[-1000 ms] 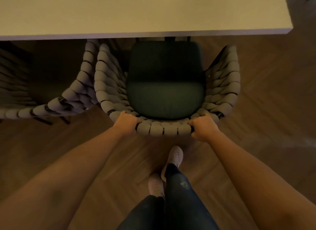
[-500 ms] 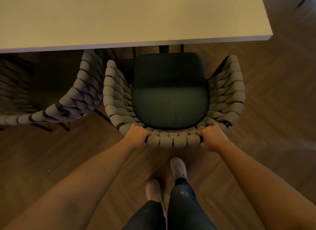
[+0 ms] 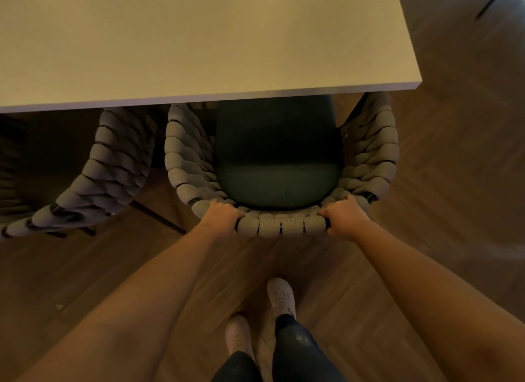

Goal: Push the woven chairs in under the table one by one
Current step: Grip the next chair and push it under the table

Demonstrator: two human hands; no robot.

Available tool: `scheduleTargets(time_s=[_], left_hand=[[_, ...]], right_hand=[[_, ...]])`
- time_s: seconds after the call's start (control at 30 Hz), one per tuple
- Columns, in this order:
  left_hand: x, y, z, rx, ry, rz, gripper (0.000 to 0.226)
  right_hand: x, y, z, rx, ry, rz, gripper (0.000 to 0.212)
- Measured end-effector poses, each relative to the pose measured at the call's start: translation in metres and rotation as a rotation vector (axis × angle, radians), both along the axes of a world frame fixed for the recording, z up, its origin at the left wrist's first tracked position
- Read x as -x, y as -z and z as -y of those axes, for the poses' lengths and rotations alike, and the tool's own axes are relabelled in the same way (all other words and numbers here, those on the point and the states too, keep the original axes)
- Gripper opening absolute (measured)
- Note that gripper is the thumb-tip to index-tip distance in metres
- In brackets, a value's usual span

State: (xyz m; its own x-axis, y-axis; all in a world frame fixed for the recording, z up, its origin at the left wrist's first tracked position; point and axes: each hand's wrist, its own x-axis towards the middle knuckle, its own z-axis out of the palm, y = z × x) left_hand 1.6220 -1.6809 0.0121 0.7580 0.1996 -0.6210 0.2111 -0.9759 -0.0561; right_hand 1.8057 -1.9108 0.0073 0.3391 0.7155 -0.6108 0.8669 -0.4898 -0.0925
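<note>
A woven grey chair (image 3: 284, 224) with a dark green seat cushion (image 3: 277, 165) stands in front of me, its front end under the edge of the pale table (image 3: 199, 40). My left hand (image 3: 221, 215) grips the left part of the chair's woven back rail. My right hand (image 3: 345, 216) grips the right part of the same rail. A second woven chair (image 3: 113, 171) stands to the left, its seat partly under the table.
The table's right corner (image 3: 417, 83) ends just past the chair's right arm. Wood floor (image 3: 454, 211) lies open to the right and behind me. My feet in white shoes (image 3: 279, 296) stand close behind the chair.
The view has shifted, so the table edge and chair sit lower and further right in frame. More of the seat cushion lies under the table edge. Both hands keep their grip.
</note>
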Motion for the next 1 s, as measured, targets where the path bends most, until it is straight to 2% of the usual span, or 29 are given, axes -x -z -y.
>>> scheduleTargets(time_s=[0.27,0.47,0.87,1.0], left_hand=[[-0.004,0.003,-0.011,-0.006,0.011,-0.001,0.038],[0.0,0.001,-0.009,-0.008,0.008,0.016,0.037],[0.019,0.012,-0.018,-0.008,-0.043,-0.01,0.037],[0.033,0.016,-0.011,-0.001,-0.059,0.015,0.034]], right_hand=[[-0.008,-0.002,-0.009,-0.023,-0.074,-0.005,0.022],[0.0,0.002,-0.009,-0.017,-0.04,0.021,0.027],[0.022,0.007,-0.016,-0.049,-0.069,0.047,0.022],[0.029,0.005,-0.016,0.008,-0.088,0.045,0.028]])
